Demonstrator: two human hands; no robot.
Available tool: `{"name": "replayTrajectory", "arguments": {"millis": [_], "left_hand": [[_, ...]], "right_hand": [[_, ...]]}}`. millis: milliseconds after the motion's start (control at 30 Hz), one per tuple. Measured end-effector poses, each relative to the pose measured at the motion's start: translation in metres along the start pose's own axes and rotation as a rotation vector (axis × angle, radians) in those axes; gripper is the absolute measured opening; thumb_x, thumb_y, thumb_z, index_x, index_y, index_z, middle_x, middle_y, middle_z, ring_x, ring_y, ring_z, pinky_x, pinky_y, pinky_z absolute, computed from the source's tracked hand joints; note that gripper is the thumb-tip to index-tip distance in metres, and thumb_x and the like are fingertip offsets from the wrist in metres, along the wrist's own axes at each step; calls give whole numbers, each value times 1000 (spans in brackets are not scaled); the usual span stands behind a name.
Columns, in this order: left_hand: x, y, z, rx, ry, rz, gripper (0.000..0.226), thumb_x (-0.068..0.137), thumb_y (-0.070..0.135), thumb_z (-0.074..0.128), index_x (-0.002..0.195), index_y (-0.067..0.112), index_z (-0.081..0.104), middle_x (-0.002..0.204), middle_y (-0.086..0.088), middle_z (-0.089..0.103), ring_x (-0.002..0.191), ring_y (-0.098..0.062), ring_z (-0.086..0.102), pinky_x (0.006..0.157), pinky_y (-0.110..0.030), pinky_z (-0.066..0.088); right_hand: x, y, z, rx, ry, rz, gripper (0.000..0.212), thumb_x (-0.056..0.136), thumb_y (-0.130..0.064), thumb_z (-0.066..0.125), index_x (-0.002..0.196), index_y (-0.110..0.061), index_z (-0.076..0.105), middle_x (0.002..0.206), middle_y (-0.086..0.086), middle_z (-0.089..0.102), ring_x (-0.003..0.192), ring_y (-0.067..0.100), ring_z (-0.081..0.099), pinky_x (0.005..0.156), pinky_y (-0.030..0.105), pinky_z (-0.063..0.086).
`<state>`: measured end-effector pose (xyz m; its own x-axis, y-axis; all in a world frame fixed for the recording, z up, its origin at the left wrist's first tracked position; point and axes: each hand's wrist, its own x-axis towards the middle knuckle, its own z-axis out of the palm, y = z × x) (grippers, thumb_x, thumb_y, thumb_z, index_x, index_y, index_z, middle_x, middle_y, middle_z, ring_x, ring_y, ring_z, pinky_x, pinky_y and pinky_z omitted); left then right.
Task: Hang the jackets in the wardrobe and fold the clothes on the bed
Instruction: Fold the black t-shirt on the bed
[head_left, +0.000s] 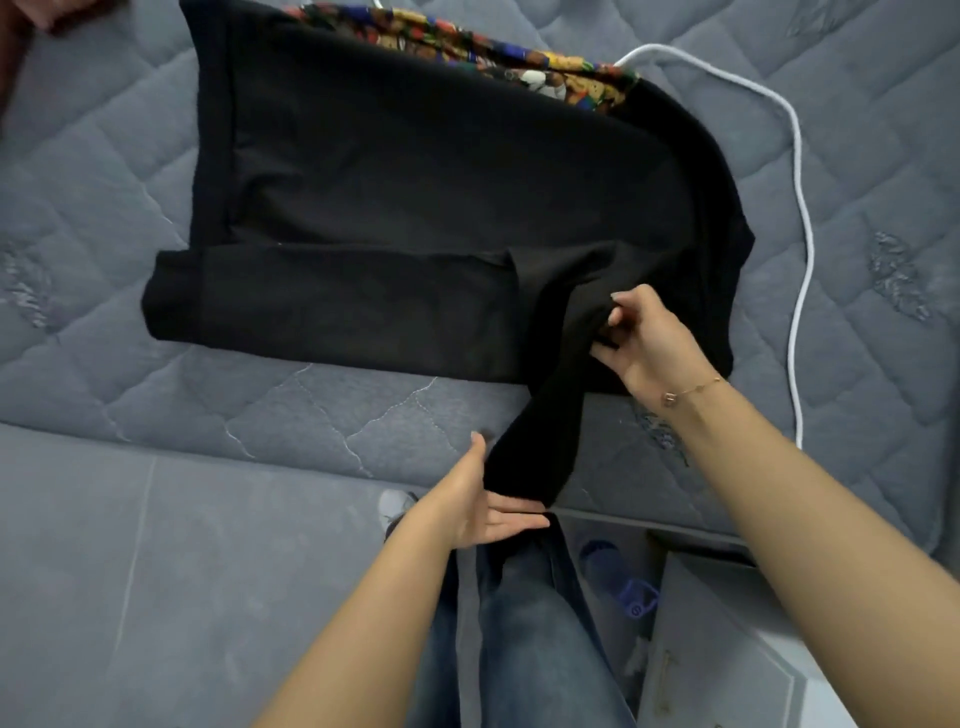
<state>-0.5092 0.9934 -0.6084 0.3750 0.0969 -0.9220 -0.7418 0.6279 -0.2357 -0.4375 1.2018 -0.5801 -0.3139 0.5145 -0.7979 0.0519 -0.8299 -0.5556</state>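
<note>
I see the black garment (415, 208) spread flat on the grey quilted mattress (130, 260), its sleeve (540, 431) trailing past the mattress edge at 6 o'clock. Right hand (649, 348) pinches the sleeve's upper part, fingers closed on cloth. Left hand (483, 509) lies open, palm under the cuff. Bare mattress at 9 o'clock. White cord (800, 249) loops at 3 o'clock; patterned cloth (519, 57) peeks out at 12.
</note>
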Motion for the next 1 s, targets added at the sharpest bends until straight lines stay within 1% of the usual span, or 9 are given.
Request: {"name": "replayTrajectory", "arguments": {"millis": [67, 133, 267, 367, 467, 567, 700, 800, 1000], "left_hand": [[-1, 5, 6, -314, -123, -27, 79, 91, 73, 32, 143, 14, 41, 119, -35, 61, 92, -47, 68, 55, -43, 60], [-5, 14, 20, -467, -110, 26, 65, 95, 57, 47, 138, 9, 46, 122, -34, 59, 93, -44, 66, 71, -49, 60], [-24, 30, 30, -595, 382, 540, 8, 95, 13, 62, 102, 10, 63, 105, -14, 66, 91, -25, 66, 75, -33, 56], [-69, 54, 31, -597, 613, 1071, 25, 92, 6, 65, 103, 29, 65, 124, 4, 61, 111, -12, 62, 81, -22, 54], [-112, 97, 31, -604, 582, 1329, 58, 91, 8, 67, 133, 42, 44, 147, 9, 41, 121, -10, 56, 85, -25, 54], [-136, 144, 29, -704, 414, 1334, 84, 90, 2, 66, 153, 33, 19, 151, -1, 39, 122, -18, 56, 98, -39, 52], [-140, 170, 5, -743, 137, 1309, 51, 92, 7, 63, 140, 13, 49, 126, -9, 66, 113, -25, 65, 98, -45, 52], [-127, 164, -41, -816, 67, 1186, 43, 95, 29, 62, 134, 13, 57, 128, -10, 65, 117, -28, 63, 102, -46, 48], [-83, 156, -124, -823, 312, 969, 49, 98, 42, 52, 142, 22, 49, 144, -4, 53, 127, -23, 54, 110, -43, 41]], "right_hand": [[-7, -11, 6, 208, -133, 25, 32, 93, -14, 43, 61, -14, 39, 69, 1, 54, 71, 15, 61, 72, 33, 58], [-9, -19, 11, 317, -196, 25, 34, 94, -15, 39, 60, -15, 36, 66, 0, 57, 68, 14, 63, 68, 28, 56], [-8, -27, 12, 461, -120, -2, 43, 92, -13, 38, 50, -19, 42, 52, -8, 43, 52, 8, 50, 64, 21, 48], [-6, -25, 13, 616, -47, 28, 43, 90, -10, 42, 47, -15, 43, 56, -3, 46, 63, 14, 58, 76, 27, 56], [-5, -10, 24, 533, -34, 111, 42, 92, -11, 40, 50, -12, 42, 79, 9, 66, 91, 26, 68, 92, 38, 53], [-2, 10, 35, 231, -27, 225, 33, 93, -11, 38, 60, -12, 42, 106, 18, 69, 107, 32, 64, 89, 39, 51], [4, 36, 43, -141, -34, 294, 23, 96, -15, 46, 84, -5, 63, 116, 15, 68, 104, 26, 65, 84, 36, 54], [13, 44, 48, 69, 26, 303, 19, 96, -25, 57, 112, -15, 59, 122, 11, 61, 113, 26, 59, 96, 41, 50], [43, 53, 33, 341, 444, 170, 47, 86, -27, 74, 126, -11, 55, 127, 9, 62, 112, 24, 62, 96, 40, 52]]}}
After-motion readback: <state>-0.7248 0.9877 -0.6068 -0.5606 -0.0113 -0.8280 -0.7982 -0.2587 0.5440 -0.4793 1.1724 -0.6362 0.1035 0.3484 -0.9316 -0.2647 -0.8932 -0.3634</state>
